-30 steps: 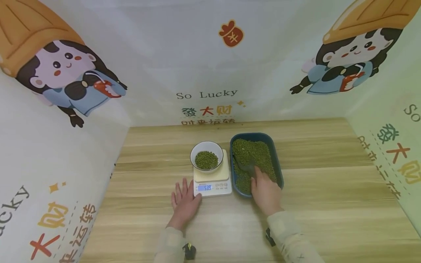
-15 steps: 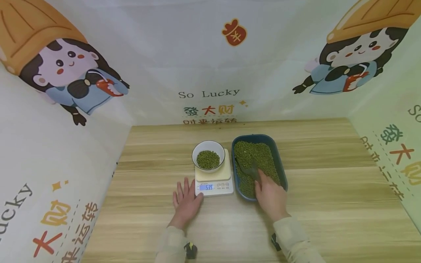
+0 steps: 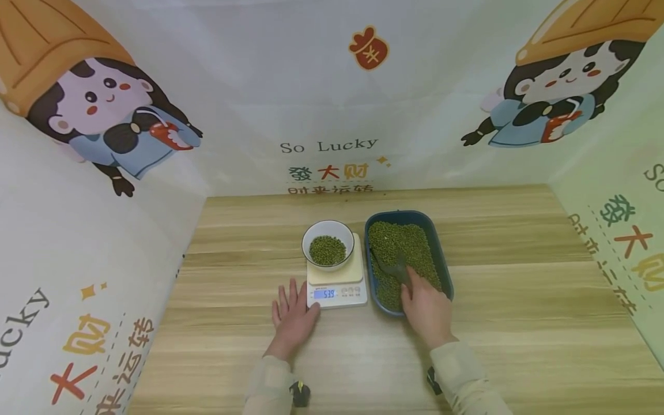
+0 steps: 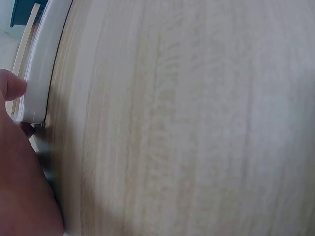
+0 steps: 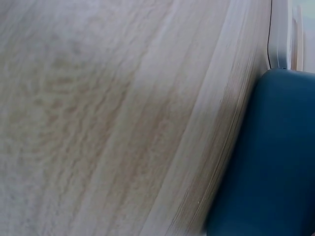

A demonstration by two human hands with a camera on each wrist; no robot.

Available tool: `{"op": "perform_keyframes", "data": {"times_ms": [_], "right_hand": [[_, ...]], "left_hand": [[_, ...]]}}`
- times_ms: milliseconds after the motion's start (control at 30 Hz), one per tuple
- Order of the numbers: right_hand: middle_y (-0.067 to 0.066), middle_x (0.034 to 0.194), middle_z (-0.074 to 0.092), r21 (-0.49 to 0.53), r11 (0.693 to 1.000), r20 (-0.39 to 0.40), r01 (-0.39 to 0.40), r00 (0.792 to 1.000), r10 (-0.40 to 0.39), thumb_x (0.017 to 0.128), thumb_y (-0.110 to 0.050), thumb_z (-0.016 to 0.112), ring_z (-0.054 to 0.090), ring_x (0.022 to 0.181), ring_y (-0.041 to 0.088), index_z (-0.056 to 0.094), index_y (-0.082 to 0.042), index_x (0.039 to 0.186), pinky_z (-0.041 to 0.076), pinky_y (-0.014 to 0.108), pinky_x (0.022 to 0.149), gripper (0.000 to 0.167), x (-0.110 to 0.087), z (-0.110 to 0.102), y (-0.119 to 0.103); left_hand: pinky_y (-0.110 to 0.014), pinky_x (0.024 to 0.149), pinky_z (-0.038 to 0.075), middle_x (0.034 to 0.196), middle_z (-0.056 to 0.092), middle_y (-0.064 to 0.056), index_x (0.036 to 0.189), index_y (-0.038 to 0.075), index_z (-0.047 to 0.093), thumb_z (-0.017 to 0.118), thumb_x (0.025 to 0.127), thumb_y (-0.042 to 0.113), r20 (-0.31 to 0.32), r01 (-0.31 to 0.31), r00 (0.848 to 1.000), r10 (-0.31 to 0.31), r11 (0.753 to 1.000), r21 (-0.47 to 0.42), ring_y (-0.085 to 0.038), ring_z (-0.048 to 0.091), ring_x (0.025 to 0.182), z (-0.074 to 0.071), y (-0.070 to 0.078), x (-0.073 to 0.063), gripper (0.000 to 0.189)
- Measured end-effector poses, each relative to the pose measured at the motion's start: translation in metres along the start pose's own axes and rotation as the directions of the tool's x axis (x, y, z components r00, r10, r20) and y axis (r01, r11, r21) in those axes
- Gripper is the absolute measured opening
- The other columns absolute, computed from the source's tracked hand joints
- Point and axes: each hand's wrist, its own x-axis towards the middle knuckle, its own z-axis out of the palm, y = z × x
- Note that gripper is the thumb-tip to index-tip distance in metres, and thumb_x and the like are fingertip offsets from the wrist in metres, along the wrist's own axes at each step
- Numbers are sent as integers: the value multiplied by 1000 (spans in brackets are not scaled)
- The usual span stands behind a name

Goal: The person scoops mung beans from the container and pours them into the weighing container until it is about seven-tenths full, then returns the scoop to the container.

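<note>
My left hand [image 3: 295, 323] lies on the table with its fingers spread beside a white kitchen scale [image 3: 342, 297], the thumb touching the scale's front left corner. On the scale stands a white bowl [image 3: 328, 228] with a dark rim, partly filled with green mung beans [image 3: 328, 251]. Its display appears to read 539; any decimal point is too small to tell. To the right, a dark blue tub [image 3: 442, 266] holds many more mung beans. My right hand [image 3: 427, 314] grips the handle of a dark spoon [image 3: 399, 270] in the tub, its head partly sunk in the beans.
The wood-grain table [image 3: 519, 300] extends to both sides of the scale and tub. A printed cloth wall [image 3: 441, 104] encloses the back and sides. In the right wrist view, the tub's outer wall [image 5: 275, 157] stands close to the scale's edge [image 5: 279, 34].
My right hand and the spoon have shifted slightly right and toward me, and the tub's near end has edged the same way. My left hand and the scale's reading look the same.
</note>
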Motion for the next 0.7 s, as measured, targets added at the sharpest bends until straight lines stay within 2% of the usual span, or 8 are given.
{"op": "perform_keyframes", "data": {"times_ms": [467,700], "right_hand": [[12,80,65,4,1000,-33,11,999,-11,83,-21,58,49,44,15,54,-4,119,36,24,35,41,0,0,1],[13,79,65,12,1000,-61,19,998,-19,82,-20,59,47,41,14,56,-4,117,33,23,33,39,1,2,1]], "left_hand": [[-50,99,-18,149,-9,-4,144,19,13,35,90,41,2,1,1000,-1,1000,3,-26,-24,130,1,1,0,62],[-50,99,-18,149,-10,-4,144,20,13,34,90,42,1,2,1000,-2,1000,7,-26,-23,130,1,1,0,62]]}}
